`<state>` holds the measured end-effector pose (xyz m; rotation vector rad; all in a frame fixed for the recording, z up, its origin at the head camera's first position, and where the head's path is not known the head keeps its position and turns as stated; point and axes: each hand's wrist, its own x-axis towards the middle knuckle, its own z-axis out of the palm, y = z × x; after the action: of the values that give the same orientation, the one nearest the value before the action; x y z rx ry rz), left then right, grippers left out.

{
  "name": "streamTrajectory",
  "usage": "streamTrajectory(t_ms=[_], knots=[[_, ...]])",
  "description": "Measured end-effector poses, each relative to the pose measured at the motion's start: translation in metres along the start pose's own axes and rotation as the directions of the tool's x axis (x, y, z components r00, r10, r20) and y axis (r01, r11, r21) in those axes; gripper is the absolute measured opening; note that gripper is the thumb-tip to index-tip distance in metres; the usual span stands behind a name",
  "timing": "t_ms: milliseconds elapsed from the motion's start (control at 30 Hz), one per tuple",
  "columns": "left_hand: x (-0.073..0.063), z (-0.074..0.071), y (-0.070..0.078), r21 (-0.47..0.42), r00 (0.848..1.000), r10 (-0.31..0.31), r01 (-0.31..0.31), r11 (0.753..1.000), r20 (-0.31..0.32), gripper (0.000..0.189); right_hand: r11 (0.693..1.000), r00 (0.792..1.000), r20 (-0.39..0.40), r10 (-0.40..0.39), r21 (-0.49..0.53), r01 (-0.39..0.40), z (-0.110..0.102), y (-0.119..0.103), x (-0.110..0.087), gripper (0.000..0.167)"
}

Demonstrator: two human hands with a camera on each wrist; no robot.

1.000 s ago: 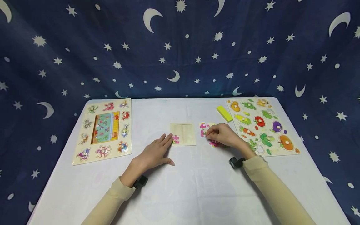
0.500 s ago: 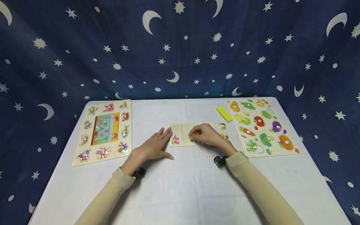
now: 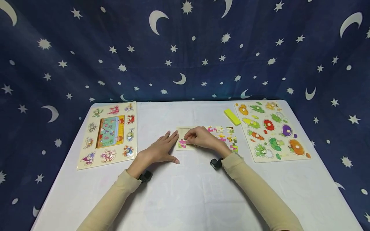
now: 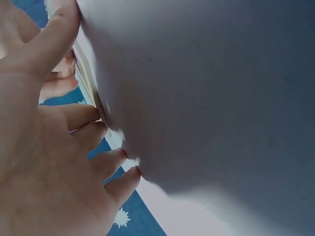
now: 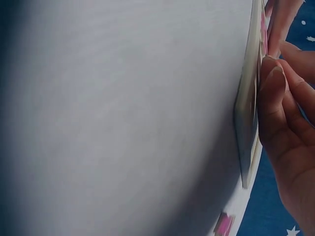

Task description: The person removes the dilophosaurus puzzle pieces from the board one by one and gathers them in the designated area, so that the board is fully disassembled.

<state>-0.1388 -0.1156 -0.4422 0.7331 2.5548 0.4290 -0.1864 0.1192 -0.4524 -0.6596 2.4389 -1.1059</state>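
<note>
A small wooden puzzle tray [image 3: 181, 131] lies mid-table, with a pink and green jigsaw piece [image 3: 181, 143] in its near left corner. My left hand [image 3: 162, 149] rests flat on the table with fingers spread, their tips at the tray's left edge. Over the tray, beside the placed piece, my right hand [image 3: 201, 138] pinches a jigsaw piece between thumb and fingers; the fingers mostly hide it. In the right wrist view these fingertips [image 5: 273, 81] are low over the tray's edge [image 5: 241, 118]. Several loose jigsaw pieces [image 3: 232, 139] lie right of the tray, partly behind the right hand.
At the left lies a sea-animal peg puzzle board [image 3: 82, 160]. A vegetable peg puzzle board [image 3: 300, 155] is at the right, with a yellow block [image 3: 232, 117] by its far left corner. White cloth [image 3: 179, 199] covers the table; a starry dark blue curtain [image 3: 130, 80] hangs behind.
My right hand has moved left from the loose pieces to the tray, carrying a jigsaw piece beside the placed one. My left hand stays at the tray's left edge.
</note>
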Motion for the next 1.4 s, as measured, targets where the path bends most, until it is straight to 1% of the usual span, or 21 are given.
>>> streamTrajectory(t_ms=[233,500,667,800,1033,1233,1400], knots=[[0.001,0.000,0.001,0.018,1.000,0.003,-0.003,1.000,0.007,0.115,0.999,1.000,0.003,-0.005,-0.041,0.005,0.004,-0.003,0.007,0.017],[0.004,0.001,0.002,0.022,1.000,0.007,-0.008,1.000,0.018,0.115,0.999,0.999,0.030,0.019,-0.046,-0.018,0.004,-0.004,0.010,0.017],[0.004,0.000,0.004,0.037,1.000,0.001,-0.002,0.999,0.029,0.116,0.998,1.000,0.010,0.018,-0.052,-0.018,0.005,-0.003,0.010,0.016],[0.003,-0.002,0.006,0.034,0.999,-0.003,0.002,0.999,0.035,0.115,0.999,1.000,-0.001,0.012,-0.033,-0.012,0.005,-0.003,0.010,0.014],[0.006,-0.004,0.005,0.025,0.999,0.008,-0.008,1.000,0.032,0.114,0.998,0.999,0.010,0.040,0.055,-0.040,0.004,-0.006,0.009,0.013],[0.007,-0.004,0.004,0.036,0.999,0.010,-0.011,0.999,0.036,0.114,0.996,0.999,-0.003,0.042,0.076,-0.042,0.000,-0.007,0.005,0.014],[0.007,-0.002,0.002,0.033,0.999,0.009,-0.010,0.999,0.035,0.115,0.994,0.999,-0.020,0.048,0.099,-0.046,-0.006,-0.003,-0.001,0.012]])
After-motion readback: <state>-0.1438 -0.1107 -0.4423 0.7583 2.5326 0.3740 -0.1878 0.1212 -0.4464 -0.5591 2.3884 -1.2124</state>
